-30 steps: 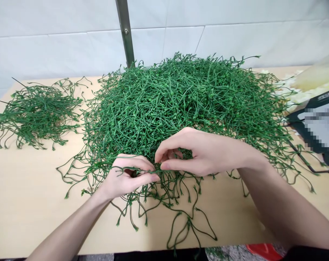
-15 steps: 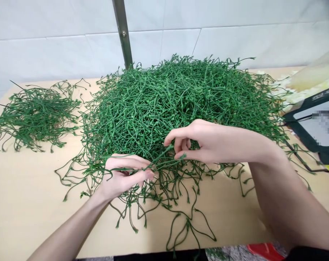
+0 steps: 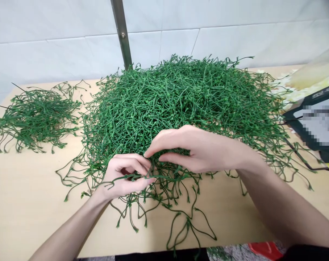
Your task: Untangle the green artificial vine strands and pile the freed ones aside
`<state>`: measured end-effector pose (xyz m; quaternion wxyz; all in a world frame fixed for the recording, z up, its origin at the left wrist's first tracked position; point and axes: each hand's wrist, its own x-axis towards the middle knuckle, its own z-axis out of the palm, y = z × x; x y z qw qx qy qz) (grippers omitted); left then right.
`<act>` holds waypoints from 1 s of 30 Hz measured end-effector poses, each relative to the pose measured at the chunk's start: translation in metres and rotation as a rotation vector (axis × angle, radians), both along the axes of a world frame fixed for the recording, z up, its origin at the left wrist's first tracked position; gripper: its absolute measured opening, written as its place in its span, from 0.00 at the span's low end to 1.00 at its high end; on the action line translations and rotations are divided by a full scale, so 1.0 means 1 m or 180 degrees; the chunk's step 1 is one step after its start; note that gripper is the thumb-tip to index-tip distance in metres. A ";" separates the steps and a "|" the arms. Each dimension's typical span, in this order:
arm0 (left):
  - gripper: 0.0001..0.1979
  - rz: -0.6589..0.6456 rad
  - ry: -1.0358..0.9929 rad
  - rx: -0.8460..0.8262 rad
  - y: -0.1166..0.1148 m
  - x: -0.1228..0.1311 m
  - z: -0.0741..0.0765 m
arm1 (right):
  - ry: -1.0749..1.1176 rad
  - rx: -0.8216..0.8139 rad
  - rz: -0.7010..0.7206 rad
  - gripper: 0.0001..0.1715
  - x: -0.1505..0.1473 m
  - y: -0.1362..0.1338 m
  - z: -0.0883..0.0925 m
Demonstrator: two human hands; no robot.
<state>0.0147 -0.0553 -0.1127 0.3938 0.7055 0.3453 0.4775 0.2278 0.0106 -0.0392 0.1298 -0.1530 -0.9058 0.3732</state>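
The left hand (image 3: 125, 177) lies low at the near edge of the heap, its fingers curled in and its thumb and forefinger pressed together on a thin green stem (image 3: 161, 176). The stem runs out to the right from that pinch, just above the table, and ends in a small bent tip under the right hand.

The right hand (image 3: 199, 148) reaches in from the right, palm down, with its forefinger stretched left until the tip nearly meets the left hand's knuckles. Its thumb sits just below the forefinger with only a narrow gap between them. Whether a strand is caught in that gap I cannot tell, since the green tangle behind hides it.

Both hands work at the near side of the big heap (image 3: 180, 94) of green stems, which fills the middle of the table (image 3: 25, 203) and spills loose ends toward the near edge.

Well apart from it, at the far left, lies a small heap (image 3: 36, 116) of the same stems, flatter and more spread out.

A metal post (image 3: 122, 32) rises behind the big heap against a white wall (image 3: 235, 32).

At the right edge a black box (image 3: 316, 119) lies beside the heap, with pale yellowish pieces (image 3: 300, 92) just beyond it. A red thing (image 3: 265, 250) shows below the near table edge.
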 end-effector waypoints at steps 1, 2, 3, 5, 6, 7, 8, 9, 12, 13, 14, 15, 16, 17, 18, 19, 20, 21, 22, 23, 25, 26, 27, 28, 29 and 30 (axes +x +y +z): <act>0.09 -0.0055 -0.0073 0.0006 0.000 0.000 -0.001 | -0.0173 -0.0024 0.0092 0.14 -0.001 0.001 -0.002; 0.09 -0.0101 -0.0134 0.0006 0.000 0.000 -0.002 | -0.0309 -0.0011 0.0134 0.13 -0.002 0.001 -0.004; 0.09 -0.0141 -0.0180 0.0002 0.000 0.000 -0.002 | -0.0417 0.0030 0.0124 0.12 -0.002 0.001 -0.005; 0.09 -0.0169 -0.0236 -0.0013 0.000 0.000 -0.003 | -0.0589 0.0180 -0.0032 0.12 0.001 0.002 -0.007; 0.09 -0.0157 -0.0258 -0.0023 0.000 0.000 -0.004 | -0.0648 0.0266 -0.0121 0.12 0.002 0.002 -0.007; 0.09 -0.0132 -0.0282 -0.0031 0.000 0.000 -0.003 | -0.0690 0.0330 -0.0183 0.12 0.004 0.003 -0.006; 0.10 -0.0090 -0.0300 -0.0035 0.001 0.000 -0.003 | -0.0705 0.0363 -0.0223 0.12 0.006 0.003 -0.006; 0.10 -0.0049 -0.0306 -0.0031 0.001 0.000 -0.003 | -0.0696 0.0362 -0.0244 0.13 0.007 0.003 -0.005; 0.11 -0.0042 -0.0294 -0.0024 0.002 0.000 -0.002 | -0.0613 0.0275 -0.0205 0.15 0.007 0.003 -0.004; 0.12 -0.0056 -0.0296 -0.0040 0.002 0.000 -0.001 | -0.0615 0.0284 -0.0172 0.15 0.006 0.003 -0.004; 0.12 -0.0073 -0.0307 -0.0060 0.002 0.000 -0.001 | -0.0649 0.0315 -0.0144 0.14 0.006 0.003 -0.005; 0.13 -0.0089 -0.0328 -0.0078 0.002 0.000 -0.001 | -0.0717 0.0371 -0.0132 0.12 0.006 0.002 -0.006; 0.14 -0.0096 -0.0353 -0.0095 0.003 0.000 -0.001 | -0.0789 0.0434 -0.0144 0.11 0.006 0.002 -0.007; 0.15 -0.0106 -0.0379 -0.0105 0.003 0.000 -0.001 | -0.0844 0.0490 -0.0174 0.11 0.006 0.002 -0.008; 0.15 -0.0118 -0.0401 -0.0115 0.003 0.000 -0.002 | -0.0870 0.0524 -0.0210 0.11 0.007 0.002 -0.008; 0.15 -0.0119 -0.0416 -0.0125 0.003 0.000 -0.002 | -0.0874 0.0539 -0.0233 0.10 0.008 0.002 -0.008; 0.15 -0.0119 -0.0421 -0.0134 0.003 0.000 -0.002 | -0.0873 0.0540 -0.0233 0.09 0.009 0.002 -0.007; 0.15 -0.0119 -0.0429 -0.0139 0.003 0.000 -0.002 | -0.0859 0.0526 -0.0212 0.08 0.010 0.001 -0.006; 0.15 -0.0121 -0.0440 -0.0139 0.003 -0.001 -0.003 | -0.0843 0.0491 -0.0173 0.07 0.010 0.001 -0.005; 0.16 -0.0121 -0.0452 -0.0134 0.004 -0.001 -0.003 | -0.0813 0.0442 -0.0132 0.06 0.011 0.002 -0.004; 0.17 -0.0098 -0.0432 -0.0143 0.004 -0.003 -0.004 | -0.0721 0.0289 -0.0072 0.04 0.011 0.002 -0.002; 0.17 -0.0078 -0.0402 -0.0157 0.004 -0.004 -0.004 | -0.0675 0.0183 -0.0052 0.05 0.010 0.003 -0.001; 0.18 -0.0048 -0.0365 -0.0178 0.005 -0.005 -0.004 | -0.0638 0.0075 -0.0038 0.06 0.010 0.004 -0.001; 0.18 -0.0017 -0.0332 -0.0208 0.005 -0.006 -0.005 | -0.0616 -0.0020 -0.0032 0.07 0.010 0.004 -0.001; 0.18 0.0012 -0.0331 -0.0235 0.005 -0.006 -0.005 | -0.0597 -0.0084 -0.0048 0.07 0.009 0.005 -0.001; 0.17 0.0026 -0.0371 -0.0261 0.005 -0.007 -0.005 | -0.0581 -0.0119 -0.0077 0.08 0.009 0.005 0.000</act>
